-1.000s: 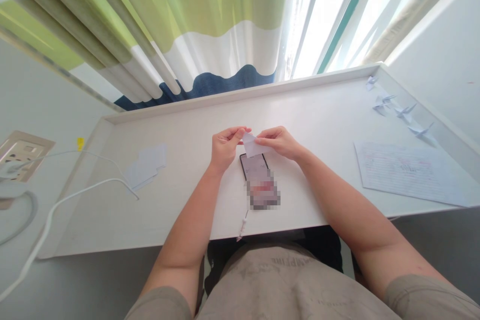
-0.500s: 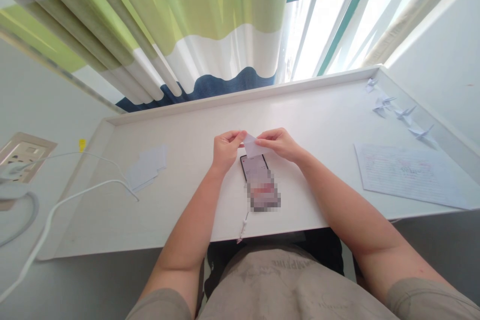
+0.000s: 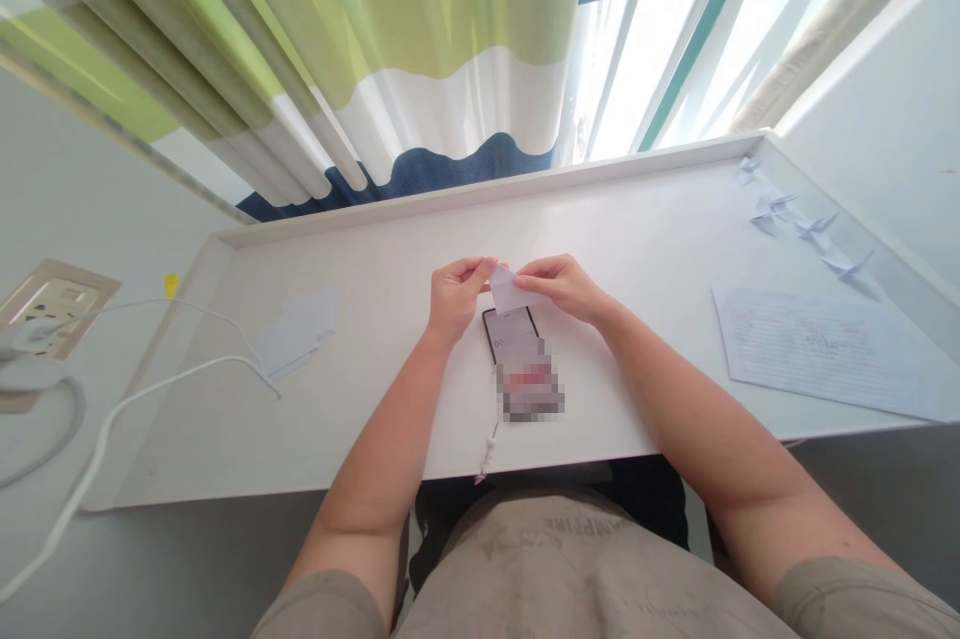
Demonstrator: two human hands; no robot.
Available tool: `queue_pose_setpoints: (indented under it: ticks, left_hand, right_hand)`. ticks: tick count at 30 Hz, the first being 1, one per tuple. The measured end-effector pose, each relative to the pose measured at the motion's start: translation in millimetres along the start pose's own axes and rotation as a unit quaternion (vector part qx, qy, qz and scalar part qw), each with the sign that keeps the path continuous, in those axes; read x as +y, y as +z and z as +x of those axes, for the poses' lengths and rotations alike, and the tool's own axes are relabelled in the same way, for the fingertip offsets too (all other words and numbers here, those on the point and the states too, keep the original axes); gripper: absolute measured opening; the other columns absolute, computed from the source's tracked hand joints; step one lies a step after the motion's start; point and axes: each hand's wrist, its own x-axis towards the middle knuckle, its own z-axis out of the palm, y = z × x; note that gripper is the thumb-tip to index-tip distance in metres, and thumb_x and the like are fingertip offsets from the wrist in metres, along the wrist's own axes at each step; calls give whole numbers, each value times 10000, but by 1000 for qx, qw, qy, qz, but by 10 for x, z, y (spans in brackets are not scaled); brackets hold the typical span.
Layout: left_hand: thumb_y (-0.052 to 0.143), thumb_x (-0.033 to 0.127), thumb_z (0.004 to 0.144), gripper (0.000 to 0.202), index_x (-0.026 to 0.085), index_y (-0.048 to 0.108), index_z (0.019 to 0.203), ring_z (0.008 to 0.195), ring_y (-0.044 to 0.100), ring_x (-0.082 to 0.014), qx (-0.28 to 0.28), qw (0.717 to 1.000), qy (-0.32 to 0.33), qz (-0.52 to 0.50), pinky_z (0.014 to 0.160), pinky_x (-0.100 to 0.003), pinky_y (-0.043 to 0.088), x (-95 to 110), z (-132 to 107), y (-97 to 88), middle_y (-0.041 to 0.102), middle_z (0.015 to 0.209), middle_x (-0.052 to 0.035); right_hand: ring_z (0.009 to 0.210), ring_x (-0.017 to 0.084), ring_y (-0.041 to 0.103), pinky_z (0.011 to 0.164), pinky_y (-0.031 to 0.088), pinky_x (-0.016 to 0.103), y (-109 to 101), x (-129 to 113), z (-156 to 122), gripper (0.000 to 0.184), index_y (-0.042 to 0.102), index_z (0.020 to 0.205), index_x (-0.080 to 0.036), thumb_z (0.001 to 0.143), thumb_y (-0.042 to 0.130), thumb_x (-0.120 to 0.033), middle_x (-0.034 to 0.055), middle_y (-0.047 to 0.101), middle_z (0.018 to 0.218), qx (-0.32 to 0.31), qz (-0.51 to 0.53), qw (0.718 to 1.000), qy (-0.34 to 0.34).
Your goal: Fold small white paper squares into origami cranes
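Between my two hands is a small folded piece of white paper (image 3: 508,293), held just above the far end of a phone. My left hand (image 3: 456,295) pinches its upper left corner between thumb and fingers. On the other side, my right hand (image 3: 562,285) grips its right edge, thumb on top. The phone (image 3: 517,329) lies face up on the white desk (image 3: 390,419), its lower part blurred out and a beaded strap (image 3: 489,454) trailing toward the front edge.
Several loose white paper sheets (image 3: 296,331) lie on the left, near a white cable (image 3: 180,374) and a wall socket (image 3: 64,304). Several folded paper cranes (image 3: 814,227) stand at the far right, behind a stack of written sheets (image 3: 817,349). A raised rim (image 3: 450,202) borders the desk's back.
Both hands keep their hold on the folded paper, with barely any shift of the fingers. The whole view has moved slightly, so things sit a little further right.
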Motion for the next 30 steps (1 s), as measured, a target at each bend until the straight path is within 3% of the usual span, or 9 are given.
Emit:
queue_pose_setpoints:
  ticks: [10, 22, 30]
  left_hand:
    - [874, 656, 750, 481, 208, 767, 889, 942, 816, -270, 21, 1000, -7, -3, 721, -350, 650, 36, -17, 28, 838, 949, -82]
    - [801, 616, 814, 409, 215, 723, 850, 884, 806, -251, 43, 999, -23, -22, 685, -324, 626, 14, -32, 93, 803, 902, -45]
    - [867, 663, 745, 478, 194, 783, 776, 785, 741, -191, 5, 1000, 0, 21, 674, -298, 606, 19, -58, 88, 822, 884, -81]
  right_hand:
    - [777, 186, 674, 737, 520, 326, 12, 12, -10, 403, 856, 856, -184, 778, 873, -579, 57, 799, 841, -11, -2, 1000, -12]
    - [672, 158, 592, 656, 457, 309, 60, -57, -22, 375, 814, 751, -166, 766, 860, -537, 33, 733, 701, 5, -13, 1000, -19]
    - [669, 161, 584, 637, 454, 309, 51, -30, -9, 403, 784, 727, -177, 723, 860, -573, 36, 731, 704, 26, -19, 999, -16]
